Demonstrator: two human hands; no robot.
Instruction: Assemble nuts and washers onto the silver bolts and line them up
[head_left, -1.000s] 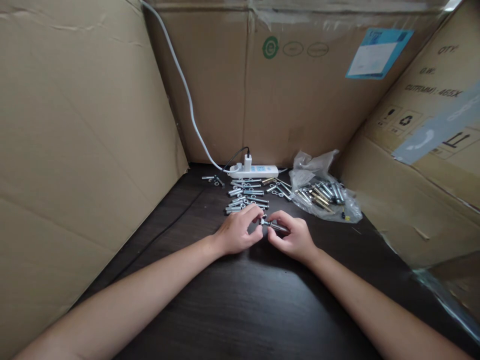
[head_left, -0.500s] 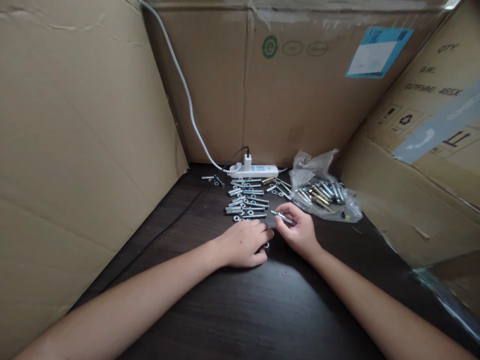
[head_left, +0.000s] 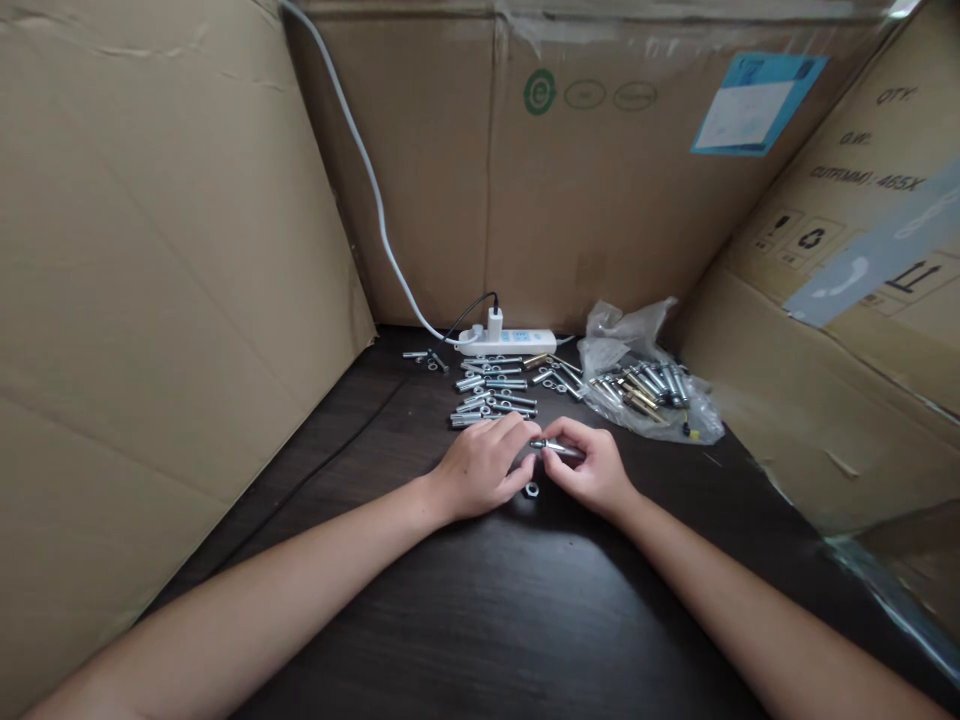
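My right hand point(head_left: 592, 462) is closed round a metal expansion bolt point(head_left: 562, 449), its end pointing left. Against that end are the curled fingers of my left hand point(head_left: 484, 468); a small piece may sit between them, too little of it shows to name. A loose hex nut point(head_left: 531, 490) lies on the dark table just below the fingertips. Beyond my left hand, bolts, sleeves, nuts and washers point(head_left: 495, 384) are laid out in rows, the nearest partly hidden by the hand.
A clear plastic bag point(head_left: 701, 415) with several bolts lies at the back right. Behind the rows stands a white power strip point(head_left: 517, 343) with a plug and cables. Cardboard walls point(head_left: 420, 200) enclose the table on three sides. A few small parts point(head_left: 431, 360) sit back left.
My left hand has risen from beside the nut to the bolt's end, leaving the nut uncovered. My right hand has brought the bolt slightly left and down.
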